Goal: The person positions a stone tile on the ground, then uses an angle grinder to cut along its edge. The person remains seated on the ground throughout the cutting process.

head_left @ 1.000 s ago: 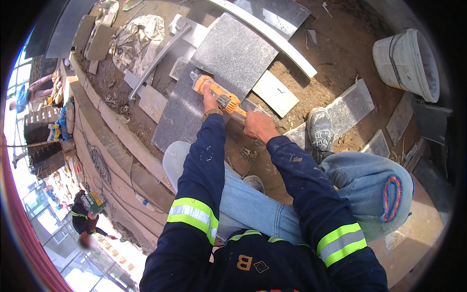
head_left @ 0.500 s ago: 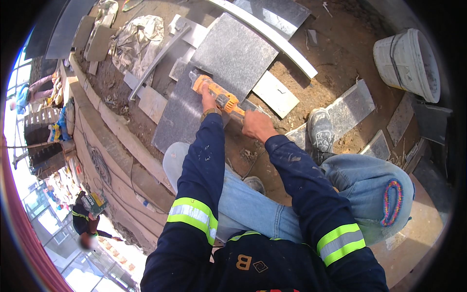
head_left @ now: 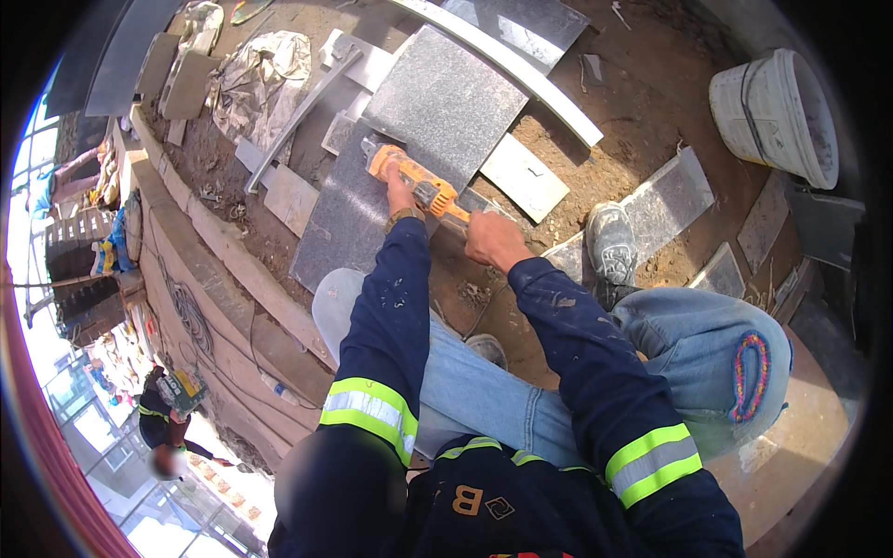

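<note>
A yellow angle grinder [head_left: 430,192] lies across the near end of the dark grey slabs, its disc end pointing to the far left. My left hand [head_left: 400,191] is wrapped round the front of its body, near the head. My right hand [head_left: 495,240] grips the rear end. The grinder's head is at the seam where a speckled grey slab [head_left: 451,93] meets a darker grey slab [head_left: 326,228]; whether the disc touches stone cannot be made out. Under the speckled slab's right side, a pale tile piece [head_left: 526,177] sticks out.
A white bucket [head_left: 767,121] stands at the far right. A long pale strip [head_left: 521,65] crosses behind the slabs. My shoe [head_left: 612,244] rests by a grey offcut [head_left: 672,203]. Coiled cable [head_left: 191,316] lies at left, where another person [head_left: 163,418] holds a sack [head_left: 183,386].
Both hands and the grinder stay almost where they were. The view has shifted very slightly. A blurred dark round shape now covers part of my left upper arm.
</note>
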`<state>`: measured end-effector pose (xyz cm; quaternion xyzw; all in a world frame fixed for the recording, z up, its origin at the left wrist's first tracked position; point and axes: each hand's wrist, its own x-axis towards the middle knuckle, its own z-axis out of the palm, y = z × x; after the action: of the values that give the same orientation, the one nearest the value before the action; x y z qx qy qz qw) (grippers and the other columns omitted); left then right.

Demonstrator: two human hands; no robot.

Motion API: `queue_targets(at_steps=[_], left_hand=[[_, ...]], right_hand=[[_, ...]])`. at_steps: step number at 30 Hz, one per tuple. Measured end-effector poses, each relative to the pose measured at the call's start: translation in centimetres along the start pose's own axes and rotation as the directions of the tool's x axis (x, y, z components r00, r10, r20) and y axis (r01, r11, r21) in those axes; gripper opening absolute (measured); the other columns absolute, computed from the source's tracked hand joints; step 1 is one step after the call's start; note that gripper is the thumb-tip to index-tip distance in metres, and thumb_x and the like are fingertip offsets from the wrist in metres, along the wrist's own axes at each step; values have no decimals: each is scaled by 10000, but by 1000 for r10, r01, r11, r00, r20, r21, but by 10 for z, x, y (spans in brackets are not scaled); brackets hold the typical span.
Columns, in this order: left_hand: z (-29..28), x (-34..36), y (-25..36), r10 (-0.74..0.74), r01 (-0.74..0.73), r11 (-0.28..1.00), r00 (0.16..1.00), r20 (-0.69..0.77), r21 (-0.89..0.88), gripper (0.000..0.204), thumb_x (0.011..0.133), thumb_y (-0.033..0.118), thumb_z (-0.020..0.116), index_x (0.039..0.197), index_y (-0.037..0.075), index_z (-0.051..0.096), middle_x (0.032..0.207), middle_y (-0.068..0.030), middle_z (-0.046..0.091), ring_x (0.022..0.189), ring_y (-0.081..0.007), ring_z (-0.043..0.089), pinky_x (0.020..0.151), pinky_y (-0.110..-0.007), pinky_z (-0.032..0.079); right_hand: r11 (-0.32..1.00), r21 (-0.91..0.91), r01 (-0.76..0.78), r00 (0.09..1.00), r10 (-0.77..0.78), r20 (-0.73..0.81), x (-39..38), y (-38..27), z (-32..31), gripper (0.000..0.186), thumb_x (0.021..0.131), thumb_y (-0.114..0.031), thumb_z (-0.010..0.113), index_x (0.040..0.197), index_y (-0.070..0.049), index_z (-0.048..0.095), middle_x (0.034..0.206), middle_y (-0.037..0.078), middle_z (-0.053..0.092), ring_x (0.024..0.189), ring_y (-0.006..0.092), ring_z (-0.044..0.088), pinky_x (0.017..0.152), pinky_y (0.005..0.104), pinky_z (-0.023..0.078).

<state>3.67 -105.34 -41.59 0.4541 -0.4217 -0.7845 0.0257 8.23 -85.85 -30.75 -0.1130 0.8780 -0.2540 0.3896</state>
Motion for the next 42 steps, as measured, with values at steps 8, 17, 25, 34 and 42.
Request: queue_targets(at_steps=[8, 17, 25, 34, 42], left_hand=[[10, -15, 1, -32, 32, 999, 999, -6, 2, 631, 911, 551, 541, 1295, 51, 515, 1162, -125, 613, 999, -315, 643, 871, -464, 530], [10, -19, 1, -35, 35, 999, 999, 7, 0, 619, 916, 552, 529, 1282, 53, 522, 1141, -120, 621, 987, -312, 647, 864, -462, 531], [9, -15, 2, -37, 37, 999, 999, 1, 8, 652, 914, 562, 524, 1313, 47, 500, 1180, -138, 604, 1019, -328, 637, 884, -468, 522], [-2, 3, 2, -7, 7, 999, 1000, 1, 38, 647, 911, 571, 524, 1298, 52, 516, 1172, -125, 609, 1007, -316, 637, 875, -460, 525], [8, -6, 0, -32, 32, 999, 999, 7, 17, 643, 914, 567, 525, 1293, 47, 516, 1144, -125, 619, 978, -315, 648, 857, -462, 532]], right_hand=[[1000, -17, -12, 1000, 12, -1, -1, 6, 3, 299, 763, -107, 589, 995, 78, 627, 952, 283, 677, 906, 412, 679, 779, 465, 556], [999, -39, -31, 999, 30, -26, -4, 4, 3, 282, 747, -110, 629, 974, 55, 658, 967, 261, 688, 913, 383, 689, 776, 439, 565], [1000, -16, -19, 1000, 19, -5, 0, 5, 2, 295, 748, -109, 601, 964, 84, 656, 951, 286, 681, 908, 399, 687, 770, 457, 566], [1000, 5, -14, 1000, 14, 0, 5, 0, 3, 284, 753, -98, 592, 963, 86, 644, 965, 298, 673, 926, 413, 677, 786, 456, 558], [1000, -2, 0, 1000, 0, -19, 6, 7, 6, 281, 766, -110, 584, 969, 80, 629, 947, 300, 669, 910, 415, 675, 779, 467, 555]])
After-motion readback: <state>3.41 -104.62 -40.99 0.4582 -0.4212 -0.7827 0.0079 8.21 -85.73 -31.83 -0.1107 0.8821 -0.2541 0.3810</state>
